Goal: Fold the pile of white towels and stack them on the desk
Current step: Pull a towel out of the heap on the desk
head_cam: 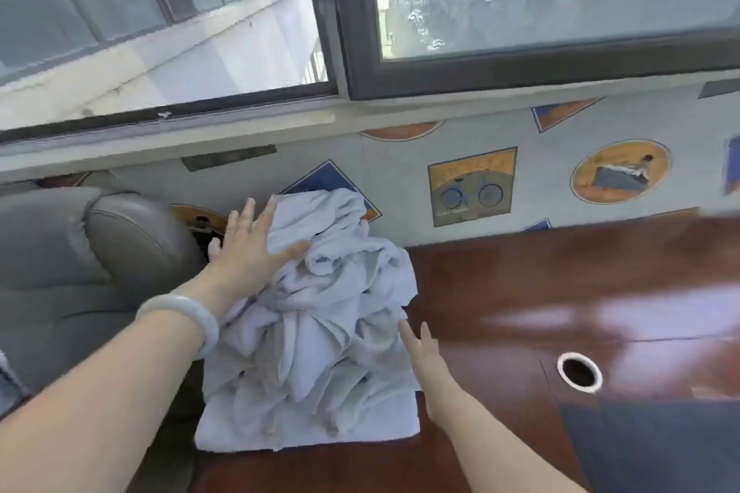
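Note:
A crumpled pile of white towels [320, 316] lies heaped on the left end of the dark wooden desk [560, 292], reaching up against the wall. My left hand [248, 248] rests flat on the pile's upper left side, fingers spread, holding nothing. A pale bangle [188, 312] circles that wrist. My right hand [424, 348] is stretched out flat beside the pile's right edge, fingertips touching or nearly touching the cloth, nothing in it.
A grey leather chair [80, 252] stands left of the desk. A round cable hole with a white ring [578, 371] is in the desk top at right. Behind the desk is a wall with picture stickers [472, 186] and a window above it.

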Motion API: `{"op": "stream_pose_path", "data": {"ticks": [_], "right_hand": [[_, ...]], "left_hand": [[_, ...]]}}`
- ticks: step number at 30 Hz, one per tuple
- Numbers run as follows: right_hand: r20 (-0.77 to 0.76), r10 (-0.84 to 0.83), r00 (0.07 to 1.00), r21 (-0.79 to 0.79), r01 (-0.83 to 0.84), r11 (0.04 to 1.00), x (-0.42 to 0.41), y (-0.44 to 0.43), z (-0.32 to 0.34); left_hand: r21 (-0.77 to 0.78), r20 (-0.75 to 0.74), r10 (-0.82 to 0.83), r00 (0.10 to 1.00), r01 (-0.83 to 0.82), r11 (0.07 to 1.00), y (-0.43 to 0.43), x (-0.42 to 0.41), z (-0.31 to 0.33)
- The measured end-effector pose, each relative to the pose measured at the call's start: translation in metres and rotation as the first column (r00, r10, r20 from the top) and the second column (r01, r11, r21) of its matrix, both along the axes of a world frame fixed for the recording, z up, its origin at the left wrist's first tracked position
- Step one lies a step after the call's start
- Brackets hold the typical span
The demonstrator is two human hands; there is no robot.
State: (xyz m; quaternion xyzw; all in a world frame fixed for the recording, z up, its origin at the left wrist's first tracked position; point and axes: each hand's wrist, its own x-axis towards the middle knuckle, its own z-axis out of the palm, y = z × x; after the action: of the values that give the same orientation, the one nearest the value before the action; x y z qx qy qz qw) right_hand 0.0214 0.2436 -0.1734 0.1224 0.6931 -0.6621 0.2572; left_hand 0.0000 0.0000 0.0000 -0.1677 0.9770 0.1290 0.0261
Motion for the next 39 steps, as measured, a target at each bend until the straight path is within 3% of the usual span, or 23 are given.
{"op": "stream_pose_path", "data": {"ticks": [1, 4, 7, 9, 14, 16, 18, 19, 20, 22, 24, 25, 27, 31, 36, 39], "right_hand": [[-0.057, -0.004, 0.998, -0.001, 0.004, 1.0, -0.002, -0.007, -0.002], [0.042, 0.03, 0.999, -0.123, -0.025, 0.992, 0.006, -0.03, 0.014], [-0.059, 0.048, 0.997, -0.21, -0.06, 0.976, 0.002, -0.057, 0.02], [-0.151, 0.045, 0.988, -0.201, -0.075, 0.977, -0.001, -0.068, 0.024], [-0.285, 0.062, 0.957, 0.129, -0.026, 0.991, 0.003, -0.093, 0.027], [-0.272, -0.018, 0.962, 0.089, 0.043, 0.995, -0.006, -0.099, 0.029], [-0.294, 0.003, 0.956, 0.092, 0.025, 0.995, -0.018, -0.099, 0.037], [-0.239, -0.081, 0.968, 0.013, 0.086, 0.996, -0.025, -0.101, 0.045], [-0.228, -0.124, 0.966, 0.01, 0.13, 0.992, -0.036, -0.1, 0.049], [-0.207, -0.097, 0.974, -0.045, 0.089, 0.995, -0.053, -0.107, 0.065], [-0.19, -0.009, 0.982, -0.006, 0.008, 1.0, -0.068, -0.119, 0.082], [-0.178, 0.051, 0.983, 0.068, -0.039, 0.997, -0.075, -0.127, 0.086], [-0.182, 0.082, 0.98, 0.173, -0.051, 0.984, -0.082, -0.136, 0.086], [-0.129, 0.113, 0.985, 0.353, -0.061, 0.934, -0.082, -0.134, 0.063], [-0.096, 0.069, 0.993, 0.3, -0.038, 0.953, -0.079, -0.128, 0.05], [-0.108, 0.096, 0.99, 0.278, -0.062, 0.959, -0.071, -0.122, 0.054]], "left_hand": [[-0.005, 0.012, -0.025, 1.0, 0.025, 1.0, -0.007, -0.012, -0.001], [0.079, 0.125, -0.089, 0.988, 0.079, 0.994, -0.027, -0.036, -0.018], [-0.012, 0.33, -0.192, 0.924, 0.207, 0.978, -0.024, -0.032, -0.063], [-0.016, 0.346, -0.174, 0.922, 0.192, 0.981, -0.02, -0.022, -0.079], [0.014, 0.305, -0.238, 0.922, 0.245, 0.969, -0.036, -0.007, -0.077], [0.14, 0.238, -0.279, 0.93, 0.251, 0.958, -0.044, 0.003, -0.075], [0.519, 0.051, -0.202, 0.978, 0.146, 0.842, -0.056, 0.014, -0.063], [0.643, -0.051, -0.028, 0.998, 0.054, 0.764, -0.063, 0.018, -0.058], [0.668, -0.135, 0.157, 0.978, -0.028, 0.744, -0.074, 0.017, -0.057], [0.546, -0.143, 0.332, 0.932, -0.206, 0.812, -0.092, 0.017, -0.06], [0.32, -0.042, 0.344, 0.938, -0.313, 0.894, -0.104, 0.015, -0.071], [0.288, 0.035, 0.321, 0.947, -0.317, 0.904, -0.109, 0.012, -0.077], [0.389, 0.144, 0.243, 0.959, -0.281, 0.878, -0.115, 0.008, -0.091], [0.535, 0.204, 0.172, 0.964, -0.257, 0.805, -0.107, 0.006, -0.12], [0.65, 0.182, 0.255, 0.95, -0.311, 0.694, -0.127, -0.007, -0.124], [0.794, 0.18, 0.231, 0.956, -0.28, 0.54, -0.123, -0.004, -0.135]]}}
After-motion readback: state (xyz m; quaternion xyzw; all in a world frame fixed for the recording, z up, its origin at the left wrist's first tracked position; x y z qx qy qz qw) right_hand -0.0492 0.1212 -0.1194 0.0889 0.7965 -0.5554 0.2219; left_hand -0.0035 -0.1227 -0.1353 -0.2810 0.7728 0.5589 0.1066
